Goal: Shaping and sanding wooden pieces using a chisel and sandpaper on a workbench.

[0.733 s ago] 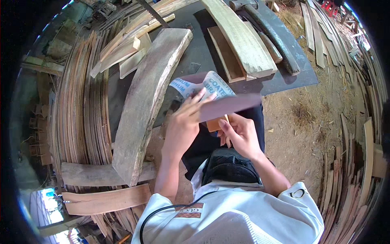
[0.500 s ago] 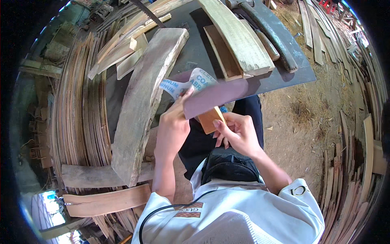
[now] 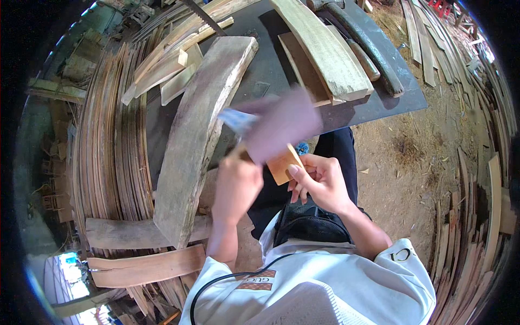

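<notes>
My left hand (image 3: pixel 238 179), smeared by motion, is closed on a curled sheet of sandpaper (image 3: pixel 284 127). The sheet's purple-brown grit side faces me, and a strip of its pale, blue-printed backing shows at the left. In my right hand (image 3: pixel 320 181) a small flat block of orange-tan wood (image 3: pixel 283 165) is pinched between thumb and fingers. The sandpaper's lower edge overlaps the top of the block, and whether they touch I cannot tell. Something small and blue (image 3: pixel 301 148) shows just behind the block.
A thick rough plank (image 3: pixel 200 130) leans across the left of the dark table (image 3: pixel 254 97). Pale boards (image 3: pixel 325 59) and a hammer (image 3: pixel 374 51) lie at the table's right. A saw blade (image 3: pixel 203 17) sticks out at the back. Stacked boards (image 3: pixel 108 141) fill the left side.
The sandpaper has swung and curled more upright, its right end drawn in to the left. My left hand has shifted slightly down and right. My right hand keeps hold of the block.
</notes>
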`<control>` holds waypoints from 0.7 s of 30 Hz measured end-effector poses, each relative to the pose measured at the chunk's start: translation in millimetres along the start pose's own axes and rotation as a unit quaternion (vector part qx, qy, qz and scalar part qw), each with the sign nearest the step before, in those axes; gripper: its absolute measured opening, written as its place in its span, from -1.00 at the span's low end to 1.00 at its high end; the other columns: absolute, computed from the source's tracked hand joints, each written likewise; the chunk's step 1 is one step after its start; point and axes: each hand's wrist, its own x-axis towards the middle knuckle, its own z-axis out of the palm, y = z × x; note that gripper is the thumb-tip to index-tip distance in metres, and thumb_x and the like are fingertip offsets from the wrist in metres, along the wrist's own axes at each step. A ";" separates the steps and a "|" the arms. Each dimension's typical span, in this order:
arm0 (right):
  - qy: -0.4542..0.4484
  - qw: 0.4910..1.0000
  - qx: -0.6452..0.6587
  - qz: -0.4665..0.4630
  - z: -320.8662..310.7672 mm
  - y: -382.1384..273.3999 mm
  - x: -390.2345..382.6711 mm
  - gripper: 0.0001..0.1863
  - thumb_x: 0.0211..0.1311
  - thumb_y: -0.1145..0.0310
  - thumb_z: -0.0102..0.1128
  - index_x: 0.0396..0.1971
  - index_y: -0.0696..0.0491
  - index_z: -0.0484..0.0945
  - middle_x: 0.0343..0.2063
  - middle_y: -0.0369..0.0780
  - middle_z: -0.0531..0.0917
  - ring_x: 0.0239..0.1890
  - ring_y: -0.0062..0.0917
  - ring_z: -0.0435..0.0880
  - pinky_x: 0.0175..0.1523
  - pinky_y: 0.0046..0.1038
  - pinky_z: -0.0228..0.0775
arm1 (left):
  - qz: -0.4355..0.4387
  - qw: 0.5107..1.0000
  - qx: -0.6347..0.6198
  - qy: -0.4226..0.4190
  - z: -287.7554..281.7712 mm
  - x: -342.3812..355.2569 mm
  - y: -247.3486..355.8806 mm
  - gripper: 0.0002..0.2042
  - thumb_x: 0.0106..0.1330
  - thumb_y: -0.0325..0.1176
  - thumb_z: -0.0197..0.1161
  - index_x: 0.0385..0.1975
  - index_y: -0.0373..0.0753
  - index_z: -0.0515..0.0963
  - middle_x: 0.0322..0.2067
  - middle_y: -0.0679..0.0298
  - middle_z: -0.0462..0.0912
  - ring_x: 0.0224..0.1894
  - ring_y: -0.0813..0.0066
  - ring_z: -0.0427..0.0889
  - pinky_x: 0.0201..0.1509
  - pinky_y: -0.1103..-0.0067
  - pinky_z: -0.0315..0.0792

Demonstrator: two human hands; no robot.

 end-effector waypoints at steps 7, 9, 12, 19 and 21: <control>-0.003 1.000 0.015 0.022 -0.7 -2.6 -3.9 -0.74 0.38 0.35 0.12 -0.35 0.28 0.60 -0.60 -0.24 0.66 -0.65 -0.64 0.65 -0.61 -0.65 0.40 | -0.030 0.998 -0.044 0.011 -2.2 11.9 -4.5 -0.37 0.01 -0.82 0.07 0.11 -0.09 0.58 0.13 0.14 0.56 0.24 0.17 0.49 0.43 0.31 0.27; -0.014 1.000 0.017 0.019 -0.2 -1.9 -3.4 -0.69 0.44 0.31 0.06 -0.29 0.30 0.56 -0.55 -0.18 0.65 -0.62 -0.55 0.67 -0.59 -0.62 0.44 | 0.080 0.987 -0.029 0.135 4.2 9.4 -10.7 -0.39 0.01 -0.80 0.10 0.11 -0.15 0.57 0.09 0.13 0.60 0.24 0.17 0.49 0.43 0.31 0.27; -0.031 0.999 0.012 -0.019 -3.8 -2.9 -2.3 -0.66 0.48 0.27 0.01 -0.28 0.30 0.52 -0.51 -0.14 0.64 -0.61 -0.51 0.68 -0.58 -0.60 0.46 | -0.253 0.962 0.098 0.041 -23.3 18.8 0.8 -0.48 0.04 -0.78 0.10 0.02 -0.21 0.62 0.09 0.12 0.60 0.25 0.12 0.47 0.43 0.27 0.24; -0.014 0.993 0.116 -0.006 -15.5 2.8 15.5 -0.63 0.52 0.20 -0.05 -0.33 0.24 0.48 -0.52 -0.20 0.61 -0.58 -0.54 0.66 -0.56 -0.58 0.48 | -0.015 0.924 0.092 0.371 -34.5 7.6 -89.2 -0.70 0.13 -0.74 0.06 -0.17 -0.39 0.62 0.19 0.10 0.50 0.33 0.05 0.32 0.48 0.27 0.15; -0.008 0.991 0.130 0.005 -18.3 8.5 19.5 -0.60 0.52 0.16 -0.07 -0.34 0.23 0.48 -0.51 -0.19 0.60 -0.59 -0.53 0.65 -0.56 -0.58 0.47 | -0.073 0.935 0.091 0.334 -31.9 3.6 -111.6 -0.74 0.17 -0.69 0.12 -0.15 -0.38 0.60 0.20 0.06 0.48 0.33 0.08 0.32 0.46 0.27 0.18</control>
